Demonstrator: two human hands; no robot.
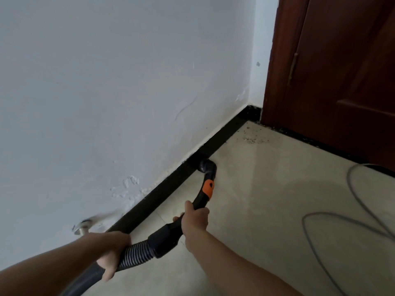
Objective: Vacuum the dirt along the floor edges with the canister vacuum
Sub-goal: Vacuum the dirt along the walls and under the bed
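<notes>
A black curved vacuum handle (205, 195) with an orange slider ends in a round nozzle (206, 165) that sits against the black baseboard (171, 186) at the floor edge. My right hand (195, 218) grips the handle just below the orange part. My left hand (113, 251) grips the ribbed grey hose (134, 253) behind the black cuff. Loose dirt (252, 137) lies scattered on the beige floor in the corner, beyond the nozzle. The canister itself is out of view.
A white wall (106, 92) with flaking paint runs along the left. A dark red wooden door (333, 82) closes the corner at the right. A grey power cord (346, 221) loops over the floor at right. A metal door stopper (82, 227) sticks out of the wall low down.
</notes>
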